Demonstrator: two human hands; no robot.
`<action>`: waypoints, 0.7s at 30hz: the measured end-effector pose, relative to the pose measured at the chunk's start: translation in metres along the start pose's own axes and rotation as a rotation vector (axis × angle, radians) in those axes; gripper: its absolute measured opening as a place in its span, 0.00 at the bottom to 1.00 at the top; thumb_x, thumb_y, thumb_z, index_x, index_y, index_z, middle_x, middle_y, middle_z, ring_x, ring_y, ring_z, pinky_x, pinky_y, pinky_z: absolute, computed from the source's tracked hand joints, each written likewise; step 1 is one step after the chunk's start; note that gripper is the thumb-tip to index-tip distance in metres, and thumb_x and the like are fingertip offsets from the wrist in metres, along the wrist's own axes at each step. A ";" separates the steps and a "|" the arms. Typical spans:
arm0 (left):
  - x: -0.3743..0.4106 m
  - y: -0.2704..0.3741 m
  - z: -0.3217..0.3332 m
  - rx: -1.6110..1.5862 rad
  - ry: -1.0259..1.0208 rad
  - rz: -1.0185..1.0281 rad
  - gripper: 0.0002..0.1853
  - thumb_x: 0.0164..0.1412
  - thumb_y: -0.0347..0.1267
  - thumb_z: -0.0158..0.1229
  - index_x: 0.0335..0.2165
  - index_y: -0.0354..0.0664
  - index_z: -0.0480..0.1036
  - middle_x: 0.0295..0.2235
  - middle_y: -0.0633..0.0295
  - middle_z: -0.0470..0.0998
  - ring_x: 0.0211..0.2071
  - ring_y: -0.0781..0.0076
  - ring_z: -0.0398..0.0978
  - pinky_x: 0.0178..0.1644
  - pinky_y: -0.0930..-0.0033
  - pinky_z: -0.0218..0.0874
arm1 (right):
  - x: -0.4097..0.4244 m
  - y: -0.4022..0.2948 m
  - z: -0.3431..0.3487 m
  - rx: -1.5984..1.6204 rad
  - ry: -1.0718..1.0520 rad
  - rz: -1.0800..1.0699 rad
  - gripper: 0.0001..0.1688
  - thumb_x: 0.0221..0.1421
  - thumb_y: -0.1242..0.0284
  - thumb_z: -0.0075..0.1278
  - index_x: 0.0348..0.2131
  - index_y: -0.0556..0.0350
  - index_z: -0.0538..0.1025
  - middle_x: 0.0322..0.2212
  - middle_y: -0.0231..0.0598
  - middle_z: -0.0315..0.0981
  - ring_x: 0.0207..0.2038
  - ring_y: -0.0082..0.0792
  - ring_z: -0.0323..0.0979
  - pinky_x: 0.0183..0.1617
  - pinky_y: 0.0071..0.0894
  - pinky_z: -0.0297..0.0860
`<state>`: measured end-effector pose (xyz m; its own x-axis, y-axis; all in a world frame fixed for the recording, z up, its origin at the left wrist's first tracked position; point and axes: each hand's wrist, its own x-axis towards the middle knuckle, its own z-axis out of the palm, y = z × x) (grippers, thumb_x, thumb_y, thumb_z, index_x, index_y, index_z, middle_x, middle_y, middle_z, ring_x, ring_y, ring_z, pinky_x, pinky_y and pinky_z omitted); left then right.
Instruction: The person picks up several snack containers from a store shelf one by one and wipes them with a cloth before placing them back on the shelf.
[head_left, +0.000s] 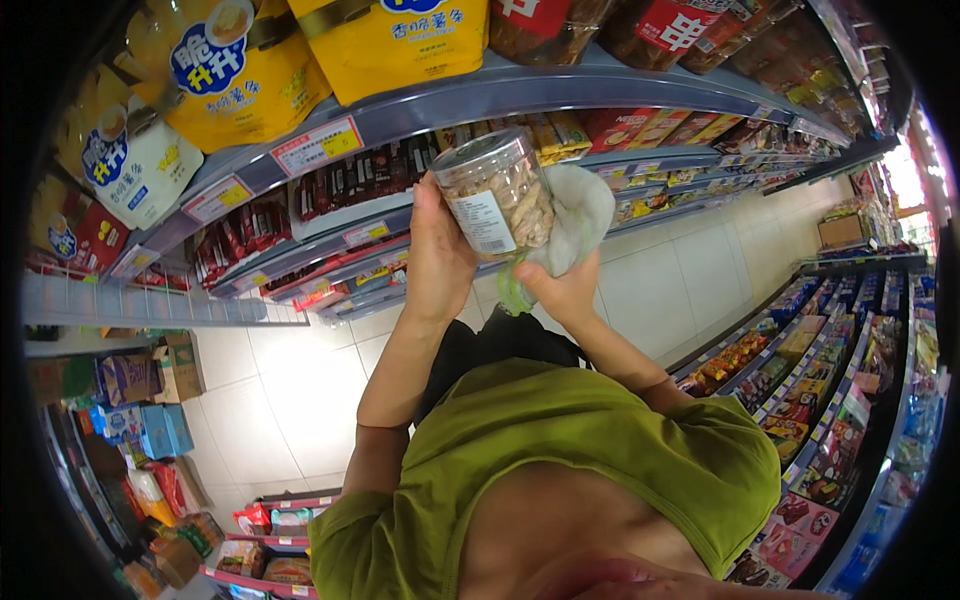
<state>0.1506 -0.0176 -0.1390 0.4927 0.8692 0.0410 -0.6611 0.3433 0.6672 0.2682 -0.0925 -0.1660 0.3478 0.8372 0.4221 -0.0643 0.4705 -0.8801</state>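
A clear plastic jar (499, 196) of pale dried food pieces, with a white label on its side, is held tilted in front of my chest. My left hand (444, 251) grips its left side, palm against the wall, some fingers hidden behind it. A whitish cloth (581, 214) with a light green edge is bunched in my right hand (559, 289), thumb over the green edge. The cloth touches the jar's lower right side.
A store shelf (525, 90) with yellow snack pouches (412, 45) and large jars runs just beyond my hands, lower tiers beneath. A shelf unit with packaged sweets (802, 390) stands at right. Boxes (165, 431) and bags lie at left. Tiled floor (285, 397) shows between.
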 end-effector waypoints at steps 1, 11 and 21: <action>-0.002 -0.002 -0.002 0.014 0.029 0.006 0.35 0.64 0.57 0.28 0.55 0.43 0.55 0.54 0.60 0.63 0.55 0.64 0.61 0.58 0.57 0.52 | 0.000 0.001 -0.002 -0.011 0.001 0.051 0.48 0.41 0.72 0.64 0.55 0.69 0.54 0.51 0.46 0.59 0.54 0.36 0.60 0.57 0.35 0.58; -0.018 -0.004 -0.004 0.197 -0.001 0.088 0.37 0.58 0.25 0.50 0.62 0.38 0.41 0.57 0.55 0.55 0.57 0.67 0.55 0.59 0.62 0.49 | 0.002 0.003 -0.013 0.121 0.058 0.220 0.41 0.46 0.66 0.60 0.53 0.66 0.58 0.48 0.43 0.63 0.50 0.32 0.64 0.55 0.32 0.60; -0.017 -0.012 0.008 0.469 0.004 0.217 0.39 0.58 0.24 0.53 0.61 0.38 0.41 0.55 0.52 0.55 0.55 0.65 0.57 0.57 0.66 0.55 | 0.003 0.007 -0.027 0.338 0.046 0.386 0.42 0.49 0.63 0.56 0.55 0.66 0.56 0.49 0.43 0.62 0.51 0.32 0.63 0.55 0.32 0.59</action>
<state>0.1545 -0.0395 -0.1414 0.3695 0.9043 0.2137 -0.4227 -0.0412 0.9053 0.2936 -0.0943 -0.1769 0.2792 0.9581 0.0635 -0.4922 0.1996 -0.8473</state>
